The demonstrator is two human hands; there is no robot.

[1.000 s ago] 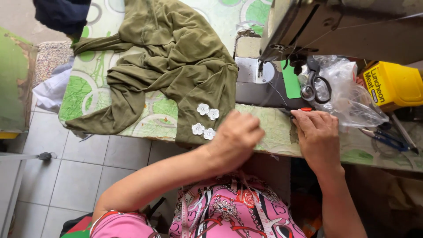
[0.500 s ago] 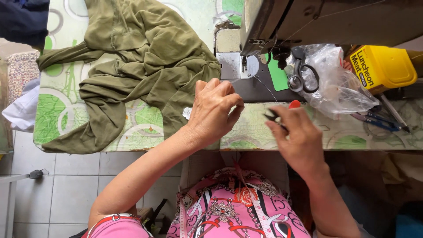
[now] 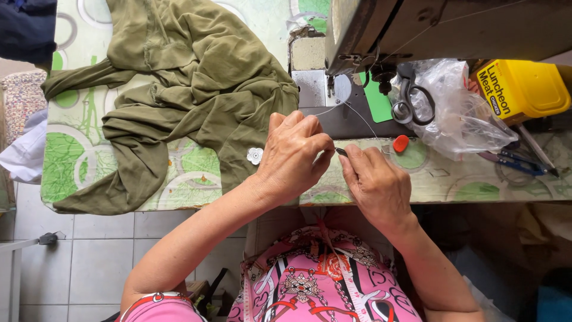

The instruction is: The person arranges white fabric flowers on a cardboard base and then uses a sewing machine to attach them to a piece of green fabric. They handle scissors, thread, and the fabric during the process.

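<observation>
1. Closely pinched, right hand (image 3: 376, 185) fingertips hold a small dark tool (image 3: 341, 152), likely a needle; too small to tell.
2. Left hand (image 3: 293, 156) fingers curl shut near it, pinching thin thread (image 3: 357, 113).
3. Thread runs up to sewing machine (image 3: 417, 30).
4. White flower (image 3: 255, 155) lies just left, on olive cloth (image 3: 179, 77).
5. Scissors (image 3: 411, 98) and plastic bag (image 3: 459, 113) sit beyond, on the table (image 3: 453, 179).

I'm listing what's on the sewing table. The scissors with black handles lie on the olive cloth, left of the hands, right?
Not quite. The scissors do have black handles, but they lie to the right, beside the clear plastic bag by the sewing machine, not on the olive cloth. The head view shows this.
</observation>
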